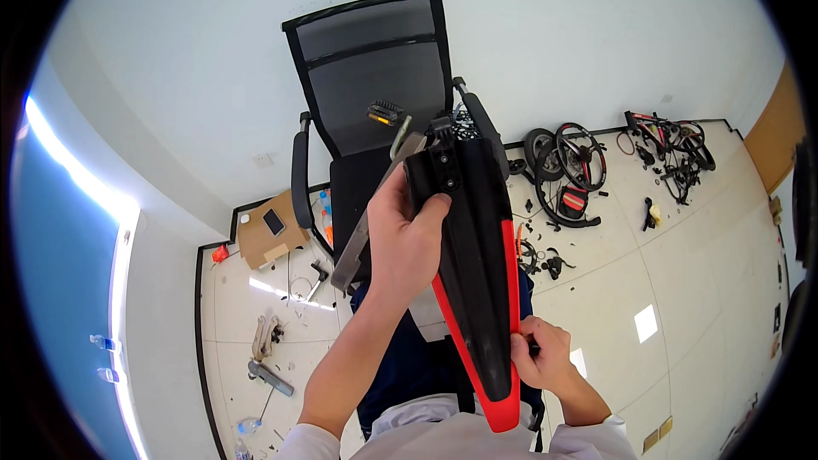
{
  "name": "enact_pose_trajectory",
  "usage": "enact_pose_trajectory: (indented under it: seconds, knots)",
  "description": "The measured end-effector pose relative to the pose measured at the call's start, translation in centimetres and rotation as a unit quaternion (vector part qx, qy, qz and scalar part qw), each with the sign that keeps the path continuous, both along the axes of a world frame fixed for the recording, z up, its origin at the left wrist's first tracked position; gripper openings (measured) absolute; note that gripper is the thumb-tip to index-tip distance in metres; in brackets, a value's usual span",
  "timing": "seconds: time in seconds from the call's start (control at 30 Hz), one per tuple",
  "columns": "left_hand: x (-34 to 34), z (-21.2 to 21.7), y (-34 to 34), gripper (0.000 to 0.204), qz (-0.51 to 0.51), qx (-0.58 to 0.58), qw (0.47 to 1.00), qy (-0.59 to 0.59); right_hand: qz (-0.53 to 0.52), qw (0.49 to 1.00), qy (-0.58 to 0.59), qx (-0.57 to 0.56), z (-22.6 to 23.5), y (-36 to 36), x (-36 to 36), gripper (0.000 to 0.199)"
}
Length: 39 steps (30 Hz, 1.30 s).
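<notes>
A black bicycle mudguard [470,264] with a red rim hangs lengthwise in front of me, its pointed red tip near my lap. My left hand [407,238] is closed round its upper end, thumb beside the bolted black bracket [446,169]. Lower down, my right hand [543,354] pinches the red right edge; a small dark bit shows between its fingers, too little to name. Behind the mudguard, a grey metal bar [349,262] leans across the seat of a black mesh-backed office chair [375,102]. A bicycle pedal [385,112] shows above the bar.
At the right wall lie bicycle wheels [581,158] and a red-black bicycle frame [652,129], with loose parts around them. A cardboard piece [260,243] bearing a phone [273,221] lies at left. Metal parts [271,376] and a plastic bottle [249,426] are on the tiled floor.
</notes>
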<state>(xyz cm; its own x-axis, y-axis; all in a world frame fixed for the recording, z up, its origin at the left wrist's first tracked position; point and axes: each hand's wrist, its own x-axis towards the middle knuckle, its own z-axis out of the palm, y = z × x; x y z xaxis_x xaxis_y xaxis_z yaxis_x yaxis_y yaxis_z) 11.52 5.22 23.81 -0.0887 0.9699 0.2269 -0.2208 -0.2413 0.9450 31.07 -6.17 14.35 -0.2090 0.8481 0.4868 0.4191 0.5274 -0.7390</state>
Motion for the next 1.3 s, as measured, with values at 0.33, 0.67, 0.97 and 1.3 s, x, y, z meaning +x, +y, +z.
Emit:
enact_pose_trajectory:
  seconds: [0.33,0.67,0.97,1.3]
  knots:
    - [0.2,0.2,-0.7,0.019,0.009,0.011,1.0,0.02,0.0,1.0,-0.003,0.017,-0.6,0.0,0.0,0.006]
    - [-0.3,-2.4,0.1,0.058,-0.058,0.006,0.996,0.071,-0.103,0.994,0.006,-0.043,-1.9,1.9,1.8,0.005]
    - [3.9,-10.6,-4.2,0.046,-0.246,-0.112,0.953,0.138,-0.221,0.973,0.064,-0.007,-2.7,4.2,5.3,0.008]
    - [10.0,-15.0,-9.7,0.039,-0.422,-0.257,0.869,-0.036,-0.123,0.871,0.436,-0.19,-5.8,5.7,6.2,0.016]
